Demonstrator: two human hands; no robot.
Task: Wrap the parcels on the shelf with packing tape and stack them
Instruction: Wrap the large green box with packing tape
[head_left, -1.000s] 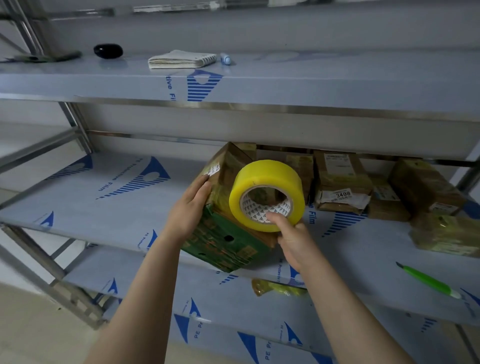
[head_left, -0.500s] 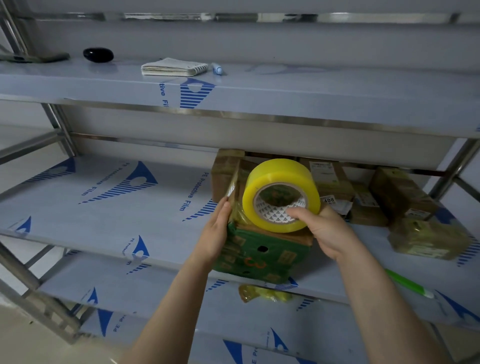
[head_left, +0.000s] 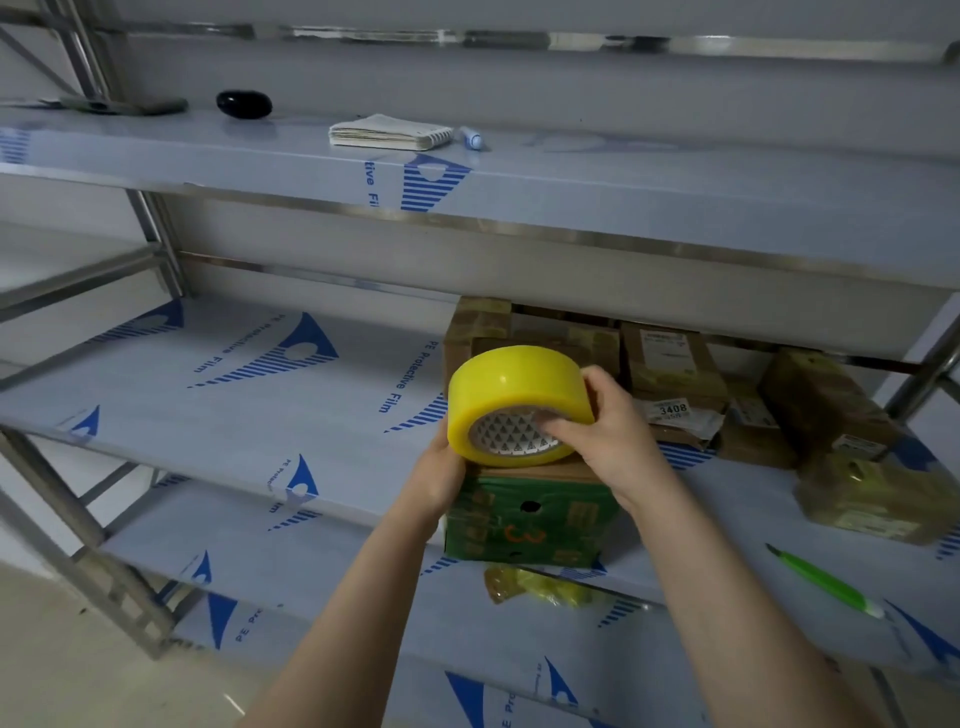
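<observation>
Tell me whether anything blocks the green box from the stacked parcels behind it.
Nothing visible does. The green box stands at the front of the shelf, the stacked parcels behind. The tape roll in the right hand hides part of the gap; the green cutter lies to the right.

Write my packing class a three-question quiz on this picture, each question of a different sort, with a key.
1. Which hand has its grip on the yellow tape roll? A left, B right, C neither.
2. True or false: the left hand touches the green box.
3. Fill in: the big digits on the parcel label just right of the roll read ____.
Key: 1 B, the right hand; 2 true; 3 3408.
</observation>
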